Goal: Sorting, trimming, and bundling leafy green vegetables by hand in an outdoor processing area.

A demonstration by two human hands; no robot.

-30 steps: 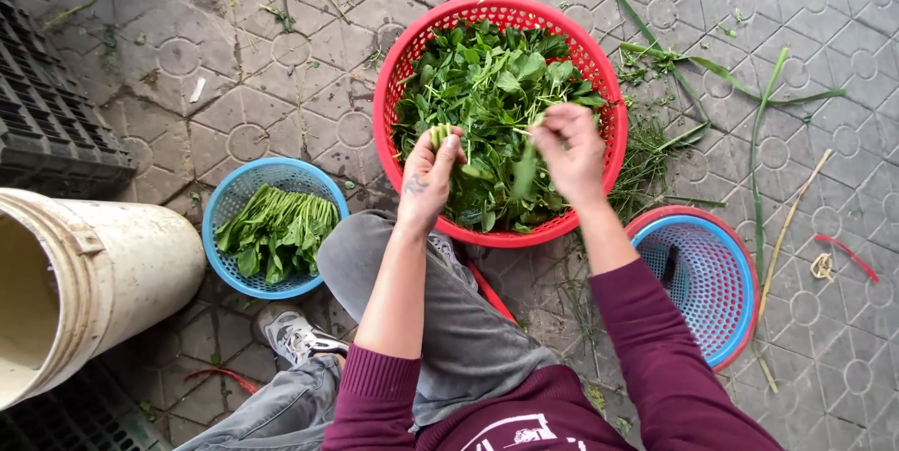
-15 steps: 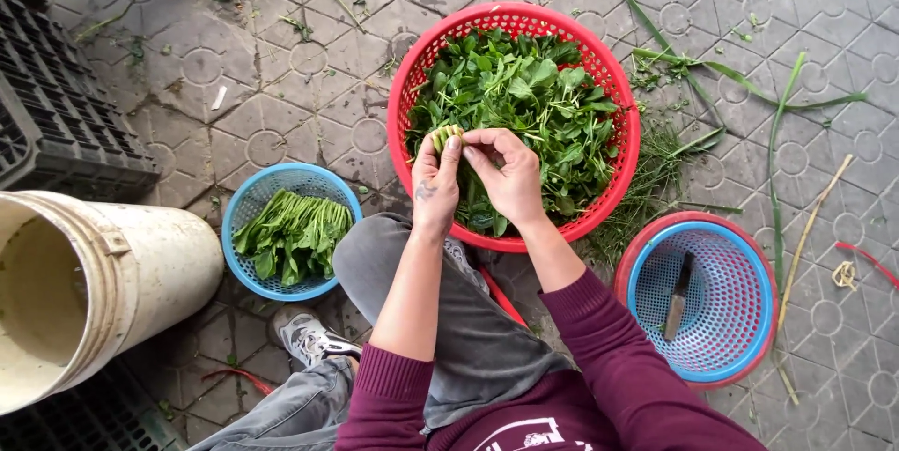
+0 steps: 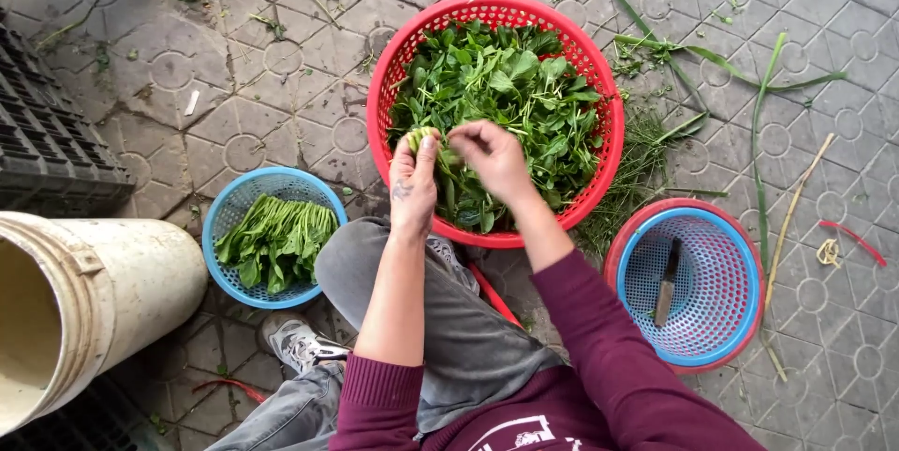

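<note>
A big red basket [image 3: 599,86] full of loose green leaves [image 3: 510,86] stands on the paving in front of me. My left hand [image 3: 412,184] hovers over its near side, gripping a small bunch of leaf stems upright. My right hand [image 3: 492,156] is right beside it, fingers pinching the leaves of that same bunch. To the left, a small blue basket [image 3: 234,217] holds neatly laid sorted greens [image 3: 276,240].
A blue basket nested in a red one [image 3: 721,320] at the right holds a knife [image 3: 666,280]. A pale bucket [image 3: 103,292] lies on its side at left, a black crate [image 3: 47,142] behind it. Stalks and trimmings [image 3: 712,58] litter the paving at right.
My right hand came in from the basket's right side to meet the left. Both hands now work one bunch together.
</note>
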